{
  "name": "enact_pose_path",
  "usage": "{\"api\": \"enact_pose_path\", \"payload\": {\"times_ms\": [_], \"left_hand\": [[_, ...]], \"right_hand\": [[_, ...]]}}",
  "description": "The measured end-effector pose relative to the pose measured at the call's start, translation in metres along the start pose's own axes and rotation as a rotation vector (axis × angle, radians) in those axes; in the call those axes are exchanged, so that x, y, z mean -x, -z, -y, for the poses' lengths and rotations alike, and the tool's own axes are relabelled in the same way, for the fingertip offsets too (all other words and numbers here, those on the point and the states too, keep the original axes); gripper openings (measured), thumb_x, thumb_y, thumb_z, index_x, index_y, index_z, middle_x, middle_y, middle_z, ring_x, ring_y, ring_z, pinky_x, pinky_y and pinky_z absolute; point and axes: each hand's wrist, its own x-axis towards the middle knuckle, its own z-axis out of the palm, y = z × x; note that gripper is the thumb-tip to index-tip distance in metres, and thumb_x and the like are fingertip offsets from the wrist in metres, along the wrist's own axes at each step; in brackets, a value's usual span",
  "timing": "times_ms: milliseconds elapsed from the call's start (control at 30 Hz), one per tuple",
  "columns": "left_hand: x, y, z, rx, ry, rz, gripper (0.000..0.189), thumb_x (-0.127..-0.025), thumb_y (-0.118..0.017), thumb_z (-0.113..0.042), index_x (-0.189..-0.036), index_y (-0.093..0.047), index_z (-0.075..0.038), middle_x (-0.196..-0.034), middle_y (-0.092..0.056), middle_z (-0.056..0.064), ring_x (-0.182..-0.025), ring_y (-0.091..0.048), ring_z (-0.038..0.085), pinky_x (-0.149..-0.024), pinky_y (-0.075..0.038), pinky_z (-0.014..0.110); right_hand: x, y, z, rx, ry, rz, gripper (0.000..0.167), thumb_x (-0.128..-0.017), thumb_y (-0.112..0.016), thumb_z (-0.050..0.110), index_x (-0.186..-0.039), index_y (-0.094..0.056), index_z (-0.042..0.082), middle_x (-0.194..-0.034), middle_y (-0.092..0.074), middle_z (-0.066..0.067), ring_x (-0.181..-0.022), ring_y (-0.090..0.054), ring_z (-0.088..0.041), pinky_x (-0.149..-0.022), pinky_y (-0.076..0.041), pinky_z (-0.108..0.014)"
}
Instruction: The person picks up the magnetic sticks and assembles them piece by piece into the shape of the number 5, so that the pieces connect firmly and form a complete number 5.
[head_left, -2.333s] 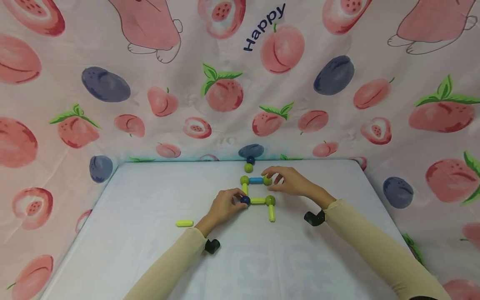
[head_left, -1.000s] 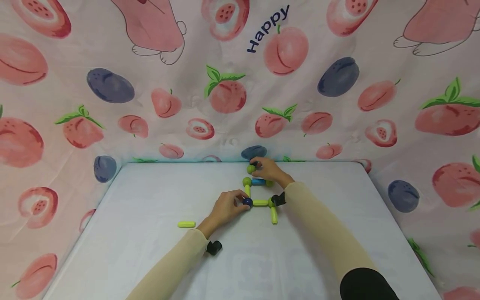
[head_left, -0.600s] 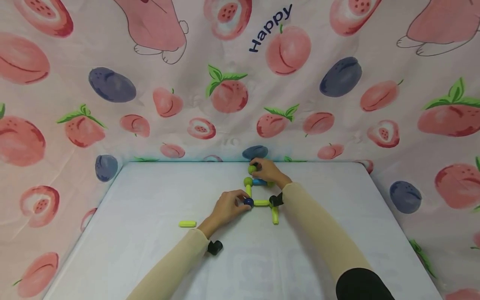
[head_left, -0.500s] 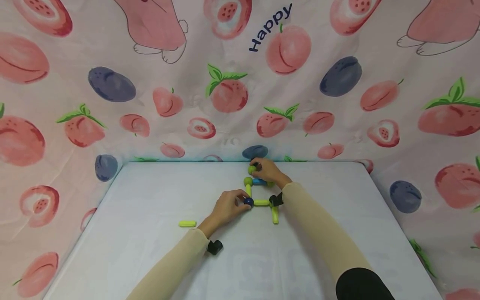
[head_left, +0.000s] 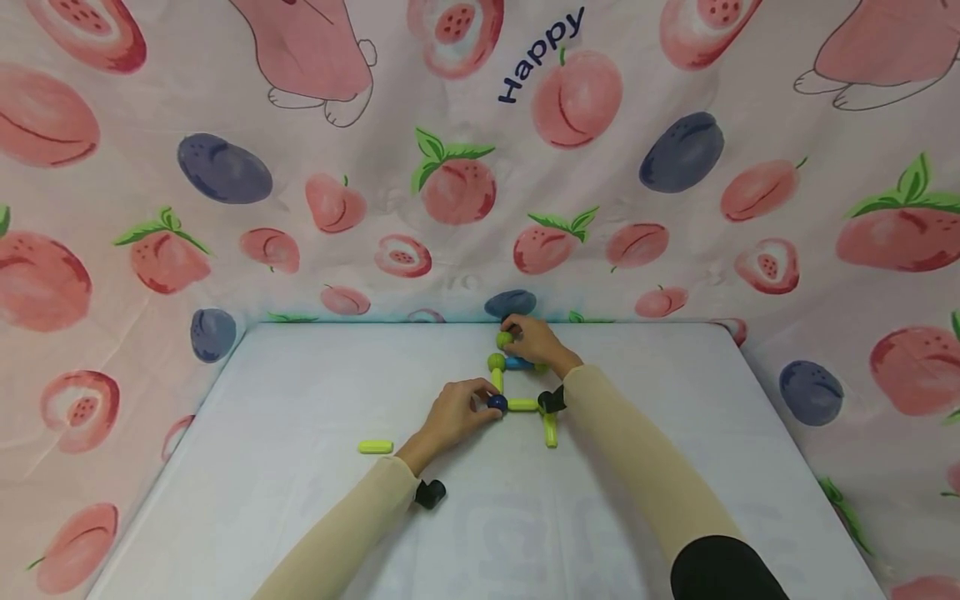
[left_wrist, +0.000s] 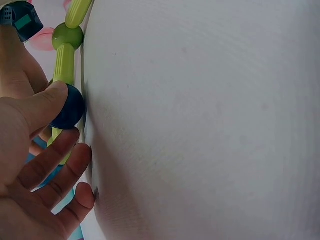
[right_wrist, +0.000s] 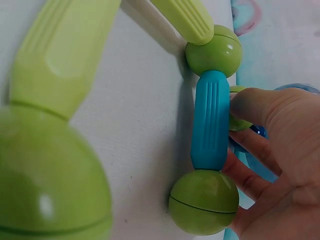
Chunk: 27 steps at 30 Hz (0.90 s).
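Observation:
In the head view my left hand (head_left: 457, 414) pinches the dark blue ball (left_wrist: 70, 109) at a corner of a magnetic stick-and-ball frame, between thumb and index finger. Yellow-green rods (head_left: 522, 406) run from that ball to the right and towards the back. At the back, a blue rod (right_wrist: 210, 120) joins two green balls (right_wrist: 204, 202). My right hand (head_left: 536, 342) reaches past this rod and grips a separate green ball (head_left: 505, 340) near the table's far edge, thumb against it. Beside it, a dark blue ball (right_wrist: 259, 131) is mostly covered by the fingers.
A loose yellow-green rod (head_left: 375, 447) lies left of the left hand on the white table (head_left: 300, 533). Another rod (head_left: 551, 431) points forward from the frame's front right ball. A fruit-printed cloth (head_left: 337, 250) rises behind the table's far edge.
My right hand has moved from beside the blue rod's right end to the separate balls farther back and taken hold there. My left hand keeps its pinch on the dark blue corner ball.

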Motion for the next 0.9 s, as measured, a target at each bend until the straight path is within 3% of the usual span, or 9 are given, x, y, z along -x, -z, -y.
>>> {"api": "enact_pose_path", "payload": {"times_ms": [400, 667, 900], "left_hand": [[-0.001, 0.002, 0.001, -0.003, -0.013, 0.017, 0.025, -0.088, -0.084, -0.022, -0.11, -0.075, -0.014, -0.093, -0.074, -0.001, -0.069, -0.057, 0.007, -0.062, -0.048, 0.026], [-0.003, 0.002, 0.0, -0.009, 0.002, 0.034, 0.025, -0.089, -0.083, -0.022, -0.111, -0.075, -0.014, -0.095, -0.074, -0.001, -0.071, -0.058, 0.007, -0.064, -0.049, 0.026], [-0.006, 0.004, 0.0, -0.018, 0.005, 0.04, 0.025, -0.089, -0.083, -0.023, -0.111, -0.075, -0.014, -0.096, -0.074, -0.001, -0.072, -0.058, 0.008, -0.065, -0.049, 0.027]], "right_hand": [[0.004, 0.006, -0.004, -0.018, 0.057, 0.025, 0.03, -0.096, -0.072, 0.013, -0.125, -0.064, 0.009, -0.124, -0.066, -0.014, -0.118, -0.06, -0.032, -0.098, -0.048, -0.049], [0.017, 0.021, -0.001, -0.055, 0.116, 0.032, 0.036, -0.094, -0.074, 0.01, -0.129, -0.064, 0.007, -0.121, -0.066, -0.015, -0.106, -0.065, -0.032, -0.091, -0.054, -0.045], [0.032, 0.033, 0.001, -0.003, 0.201, 0.046, 0.037, -0.096, -0.072, 0.009, -0.133, -0.067, 0.006, -0.121, -0.066, -0.015, -0.097, -0.068, -0.028, -0.08, -0.057, -0.039]]}}
